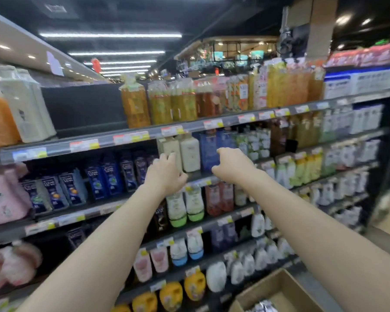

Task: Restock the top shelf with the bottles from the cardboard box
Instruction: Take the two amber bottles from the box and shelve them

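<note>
Cardboard box sits at the lower right of the view, below the right forearm, open at the top, with a silvery wrapped item showing inside at its near edge. Amber bottles stand in a row on the top shelf, above and beyond both hands; a bare dark gap lies to their left, up and left of the left fingertips. Left hand is raised in front of the second shelf, fingers loosely curled and holding nothing, their tips against or just in front of a pale green bottle; motion blur leaves contact uncertain. Right hand hangs beside it, fingers curled inward, empty, in front of a blue bottle. A cream bottle stands between the two hands.
</note>
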{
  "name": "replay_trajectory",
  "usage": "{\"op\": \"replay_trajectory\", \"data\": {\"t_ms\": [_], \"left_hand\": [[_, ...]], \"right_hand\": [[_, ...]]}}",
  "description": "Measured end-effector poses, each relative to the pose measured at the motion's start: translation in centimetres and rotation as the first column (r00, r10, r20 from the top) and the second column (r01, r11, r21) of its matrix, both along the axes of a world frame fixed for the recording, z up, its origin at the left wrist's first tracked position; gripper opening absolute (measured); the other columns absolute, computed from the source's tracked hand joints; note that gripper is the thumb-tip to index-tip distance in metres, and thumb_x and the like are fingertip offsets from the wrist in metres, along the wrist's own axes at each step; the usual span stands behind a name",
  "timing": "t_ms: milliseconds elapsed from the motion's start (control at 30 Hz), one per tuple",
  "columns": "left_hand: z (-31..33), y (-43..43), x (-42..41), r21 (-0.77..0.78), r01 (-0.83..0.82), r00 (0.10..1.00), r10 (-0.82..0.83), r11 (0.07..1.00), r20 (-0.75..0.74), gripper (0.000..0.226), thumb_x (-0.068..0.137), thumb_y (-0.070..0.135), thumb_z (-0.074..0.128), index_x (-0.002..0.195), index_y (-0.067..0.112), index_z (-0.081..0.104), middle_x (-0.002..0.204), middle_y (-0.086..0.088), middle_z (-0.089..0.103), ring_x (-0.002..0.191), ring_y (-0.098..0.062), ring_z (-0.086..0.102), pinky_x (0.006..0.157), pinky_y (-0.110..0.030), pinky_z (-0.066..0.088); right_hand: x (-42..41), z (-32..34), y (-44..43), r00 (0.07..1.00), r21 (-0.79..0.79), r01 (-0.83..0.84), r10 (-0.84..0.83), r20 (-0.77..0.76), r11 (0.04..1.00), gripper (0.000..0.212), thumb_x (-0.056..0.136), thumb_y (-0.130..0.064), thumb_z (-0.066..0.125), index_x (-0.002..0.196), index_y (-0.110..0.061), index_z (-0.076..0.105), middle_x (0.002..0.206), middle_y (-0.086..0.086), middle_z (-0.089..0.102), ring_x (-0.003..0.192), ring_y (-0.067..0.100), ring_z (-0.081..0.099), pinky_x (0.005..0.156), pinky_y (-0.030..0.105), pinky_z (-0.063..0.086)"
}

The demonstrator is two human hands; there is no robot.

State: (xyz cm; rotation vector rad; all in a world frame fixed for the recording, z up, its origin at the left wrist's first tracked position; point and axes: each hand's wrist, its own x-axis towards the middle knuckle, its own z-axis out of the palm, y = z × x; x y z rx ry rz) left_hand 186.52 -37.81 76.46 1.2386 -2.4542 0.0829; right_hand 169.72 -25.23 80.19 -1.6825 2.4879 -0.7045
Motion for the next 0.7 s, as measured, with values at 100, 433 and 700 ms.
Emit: {"op": "replay_trajectory", "data": {"t_ms": [100,433,700], "left_hand": [[-2.2,2.6,-4.0,0.117,0.098,0.995,-0.099,0.988,0.002,0.075,0.098,0.048,0.055,0.16,0.013,0.03,0.152,-0.016,0.045,0.133,-0.037,0.049,0.1,-0.046,0.05],[-16.2,11.8,-25.4,0.391,0.141,0.974,-0.199,0.909,0.111,0.083,0.094,0.049,0.054,0.164,0.017,0.022,0.156,-0.016,0.043,0.131,-0.038,0.053,0.103,-0.048,0.05],[-29.2,16.4,-36.5,0.59,-0.021,0.951,-0.166,0.807,0.262,0.074,0.096,0.05,0.05,0.16,0.02,0.026,0.151,-0.016,0.045,0.128,-0.04,0.053,0.101,-0.049,0.05]], "right_hand": [[-4.5,-3.4,3.3,0.999,0.082,0.049,-0.05,0.007,0.995,0.044,0.1,-0.025,0.057,0.141,-0.007,0.053,0.127,0.014,0.067,0.097,0.031,0.072,0.067,0.039,0.059],[-25.6,-16.4,14.4,0.995,0.341,0.035,-0.063,0.073,0.939,0.058,0.104,-0.029,0.053,0.159,-0.026,0.035,0.126,0.002,0.063,0.072,0.013,0.061,0.052,0.034,0.052],[-38.6,-29.7,18.7,0.966,0.485,0.049,-0.164,0.198,0.873,0.053,0.101,-0.032,0.055,0.15,-0.015,0.044,0.138,0.013,0.061,0.118,0.035,0.061,0.091,0.046,0.056]]}}
